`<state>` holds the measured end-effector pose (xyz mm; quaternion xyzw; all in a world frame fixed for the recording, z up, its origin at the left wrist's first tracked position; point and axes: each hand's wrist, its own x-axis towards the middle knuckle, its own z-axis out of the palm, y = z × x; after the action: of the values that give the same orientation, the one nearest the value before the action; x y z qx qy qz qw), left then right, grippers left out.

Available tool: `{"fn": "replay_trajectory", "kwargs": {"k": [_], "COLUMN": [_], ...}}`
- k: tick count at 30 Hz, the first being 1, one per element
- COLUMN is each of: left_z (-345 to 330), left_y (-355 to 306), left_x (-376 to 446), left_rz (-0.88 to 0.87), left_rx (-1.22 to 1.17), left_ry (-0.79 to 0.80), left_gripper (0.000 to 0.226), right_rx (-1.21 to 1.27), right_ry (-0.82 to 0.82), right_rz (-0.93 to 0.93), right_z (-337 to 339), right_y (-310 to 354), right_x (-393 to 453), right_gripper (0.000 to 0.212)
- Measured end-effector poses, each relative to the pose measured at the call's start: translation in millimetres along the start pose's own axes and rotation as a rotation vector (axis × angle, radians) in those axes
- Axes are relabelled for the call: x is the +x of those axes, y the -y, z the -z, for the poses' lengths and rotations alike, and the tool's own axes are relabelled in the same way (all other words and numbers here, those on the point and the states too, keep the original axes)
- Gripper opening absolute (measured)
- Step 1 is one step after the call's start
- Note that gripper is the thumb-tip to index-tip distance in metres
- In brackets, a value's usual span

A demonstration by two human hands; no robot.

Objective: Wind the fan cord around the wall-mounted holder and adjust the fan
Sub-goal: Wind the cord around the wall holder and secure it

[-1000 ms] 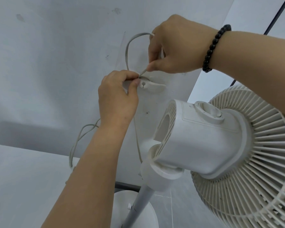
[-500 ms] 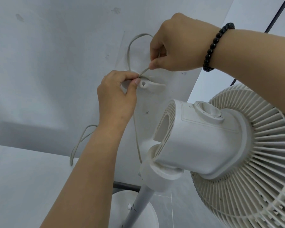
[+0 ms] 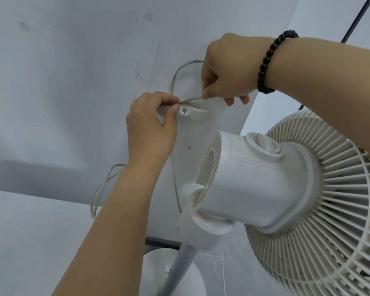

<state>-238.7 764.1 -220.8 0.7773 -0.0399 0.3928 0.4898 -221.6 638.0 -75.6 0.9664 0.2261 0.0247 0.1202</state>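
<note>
Nearest the camera, the white pedestal fan (image 3: 254,184) fills the lower right: its boxy motor housing (image 3: 252,178) points toward the wall, with a round knob (image 3: 265,145) on top and the ribbed rear grille (image 3: 333,206) spreading off the right edge. The housing sits on a neck joint above a pale pole (image 3: 179,265), which runs down to the round base (image 3: 154,272) on the floor.

The left forearm rises from the bottom edge, just left of the pole. The left hand (image 3: 150,129) is at the wall-mounted holder (image 3: 192,112), a small white bracket fixed to the pale grey wall (image 3: 62,92); the thumb and curled fingers (image 3: 169,101) pinch the grey fan cord (image 3: 175,82) against the holder's left end, hiding that end.

From that pinch a short stretch of cord runs up and right to the right hand (image 3: 229,71), which comes in from the upper right with a black bead bracelet (image 3: 267,60) on its wrist. Its thumb and forefinger are pressed together on the cord, holding it taut, while the other fingers hang loosely curled below. A loop of cord arches against the wall above the holder, from the left hand's pinch up and over to the right hand.

Below the left hand, 1 length of cord drops down the wall and passes behind the fan's neck. Further left, 2 slack strands hang in a bend beside the left forearm, near a paler ledge (image 3: 30,231) under the wall. A dark line (image 3: 355,20) crosses the far upper right corner.
</note>
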Motion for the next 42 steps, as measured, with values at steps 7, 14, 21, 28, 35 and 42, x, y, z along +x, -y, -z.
{"fn": "replay_trajectory", "kwargs": {"k": [7, 14, 21, 28, 35, 42], "left_z": [-5.4, -4.5, -4.1, -3.4, -1.6, -1.8], "left_y": [-2.3, -2.1, -0.6, -2.4, -2.9, -3.4], "left_x": [-2.3, -1.3, -1.5, -2.4, -2.3, -1.7], "left_rz": [-0.053, -0.052, -0.087, -0.059, -0.054, -0.034], "left_rx": [0.037, 0.036, 0.069, 0.042, 0.036, 0.023], "left_ry": [-0.006, -0.007, 0.008, -0.016, -0.024, -0.031], "left_gripper": [0.018, 0.017, 0.024, 0.012, 0.008, 0.007], "right_rx": [-0.008, -0.009, -0.011, 0.013, 0.016, 0.057], "right_ry": [-0.019, -0.062, -0.066, -0.059, 0.131, 0.148], "right_rz": [0.02, 0.032, 0.04, 0.025, -0.09, -0.202], "right_z": [-0.8, -0.5, -0.5, -2.3, -6.4, -4.1], "right_y": [-0.1, -0.3, -2.6, -4.0, 1.4, 0.0], "right_x": [-1.7, -1.3, 1.4, 2.5, 8.0, 5.3], "right_gripper": [0.025, 0.022, 0.02, 0.021, 0.026, 0.021]}}
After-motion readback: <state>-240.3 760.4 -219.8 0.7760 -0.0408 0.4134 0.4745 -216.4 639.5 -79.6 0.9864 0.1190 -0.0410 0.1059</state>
